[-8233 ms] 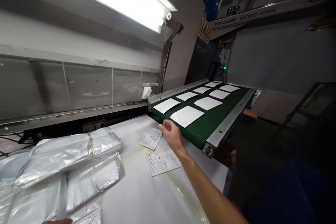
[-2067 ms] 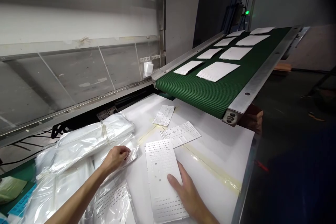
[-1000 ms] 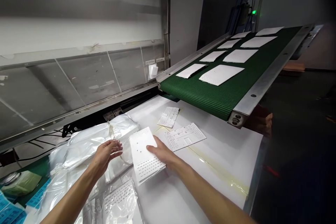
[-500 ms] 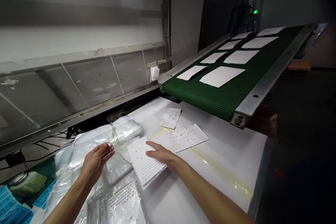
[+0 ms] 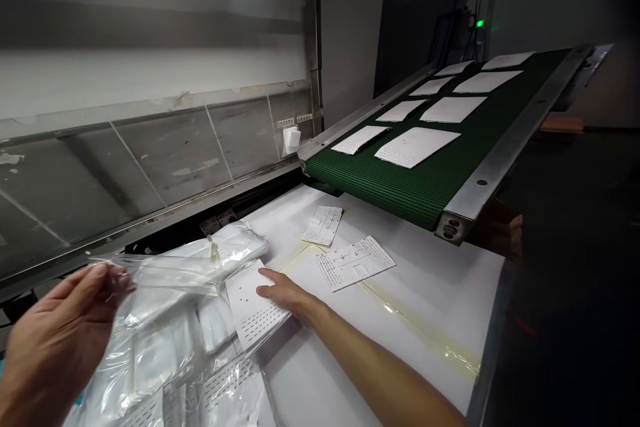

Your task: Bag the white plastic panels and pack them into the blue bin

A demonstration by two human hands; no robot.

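A clear plastic bag (image 5: 160, 273) is gripped at its edge by the closed fingers of the left hand (image 5: 55, 340) and held up over a pile of plastic bags (image 5: 235, 247). The right hand (image 5: 285, 297) is laid on a perforated white sheet (image 5: 246, 307), its fingers open and flat. That sheet lies at the left edge of the white surface (image 5: 400, 340), partly over the bags. Two more perforated sheets (image 5: 355, 263) lie nearby on the surface, below the end of a green conveyor belt (image 5: 400, 190) carrying rows of white sheets (image 5: 417, 147).
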